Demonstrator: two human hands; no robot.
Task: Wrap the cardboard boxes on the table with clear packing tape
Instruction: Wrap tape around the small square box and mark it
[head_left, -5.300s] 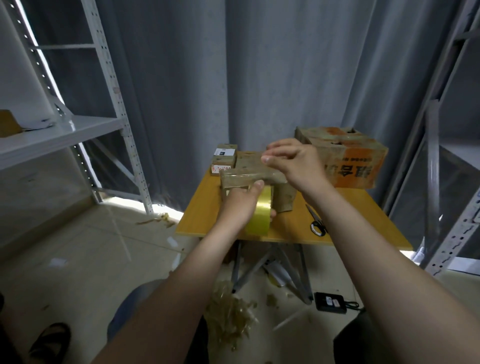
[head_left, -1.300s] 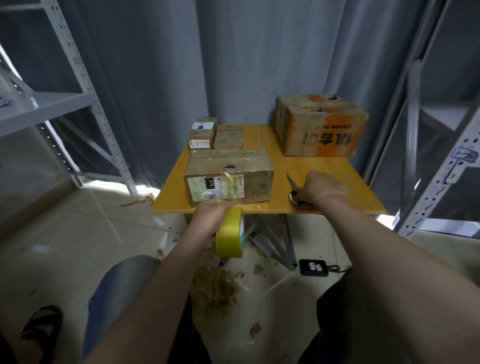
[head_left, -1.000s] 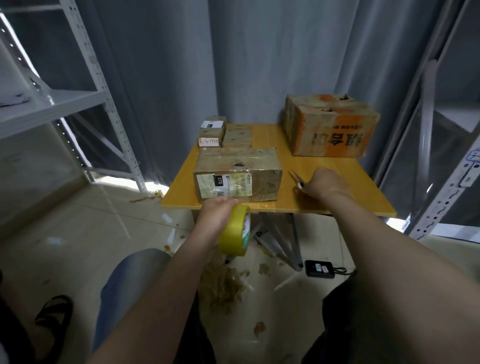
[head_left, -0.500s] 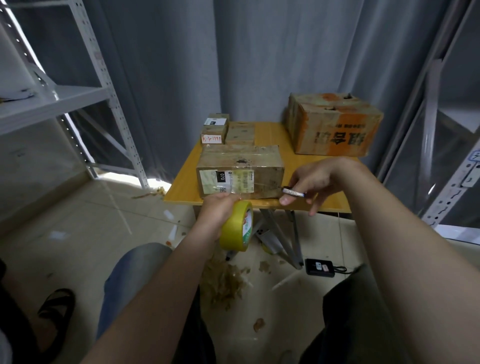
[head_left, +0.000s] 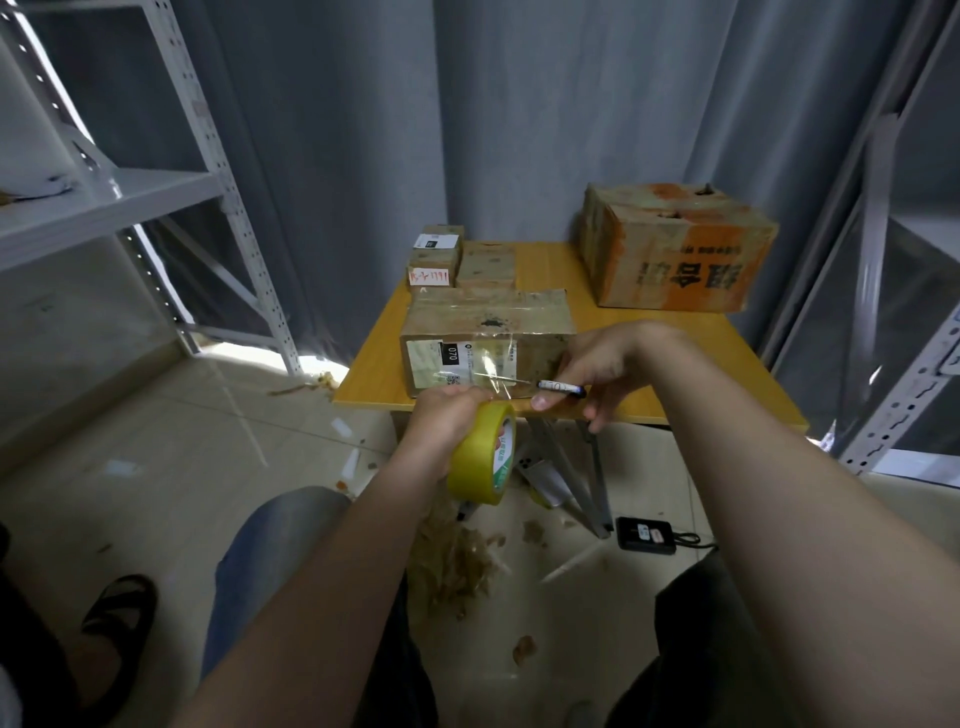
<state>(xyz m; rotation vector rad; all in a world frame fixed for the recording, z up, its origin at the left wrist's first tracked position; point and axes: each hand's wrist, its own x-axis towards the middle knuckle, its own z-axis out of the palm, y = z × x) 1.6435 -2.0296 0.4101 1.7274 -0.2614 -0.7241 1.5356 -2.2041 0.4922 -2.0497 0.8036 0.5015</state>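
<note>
The left hand (head_left: 441, 423) is gripping the roll (head_left: 480, 454), fingers curled round its rim, and is holding it on edge just below the near edge of the table (head_left: 371, 379). The right hand (head_left: 608, 364) is pinching the scissors (head_left: 540, 384) by the handle between thumb and fingers. The thin blades are pointing left from it. Whether the blades are parted is too fine to tell.

A clear strip (head_left: 485, 384) is running taut from the roll up onto the front face of the box (head_left: 488, 317). That box is lying long side toward the person at the table's near edge, just above both hands.

The cut depends on one crossing. The strip is running up and away from the roll to the box, and the blades are lying across it, coming in from the right. Their tips are reaching the strip in the short stretch between roll and box. The right hand is the nearer one to that spot, while the left is supplying the tension.

Farther back, the big box (head_left: 675, 249) and the small boxes (head_left: 460, 257) are sitting well apart from the hands.
</note>
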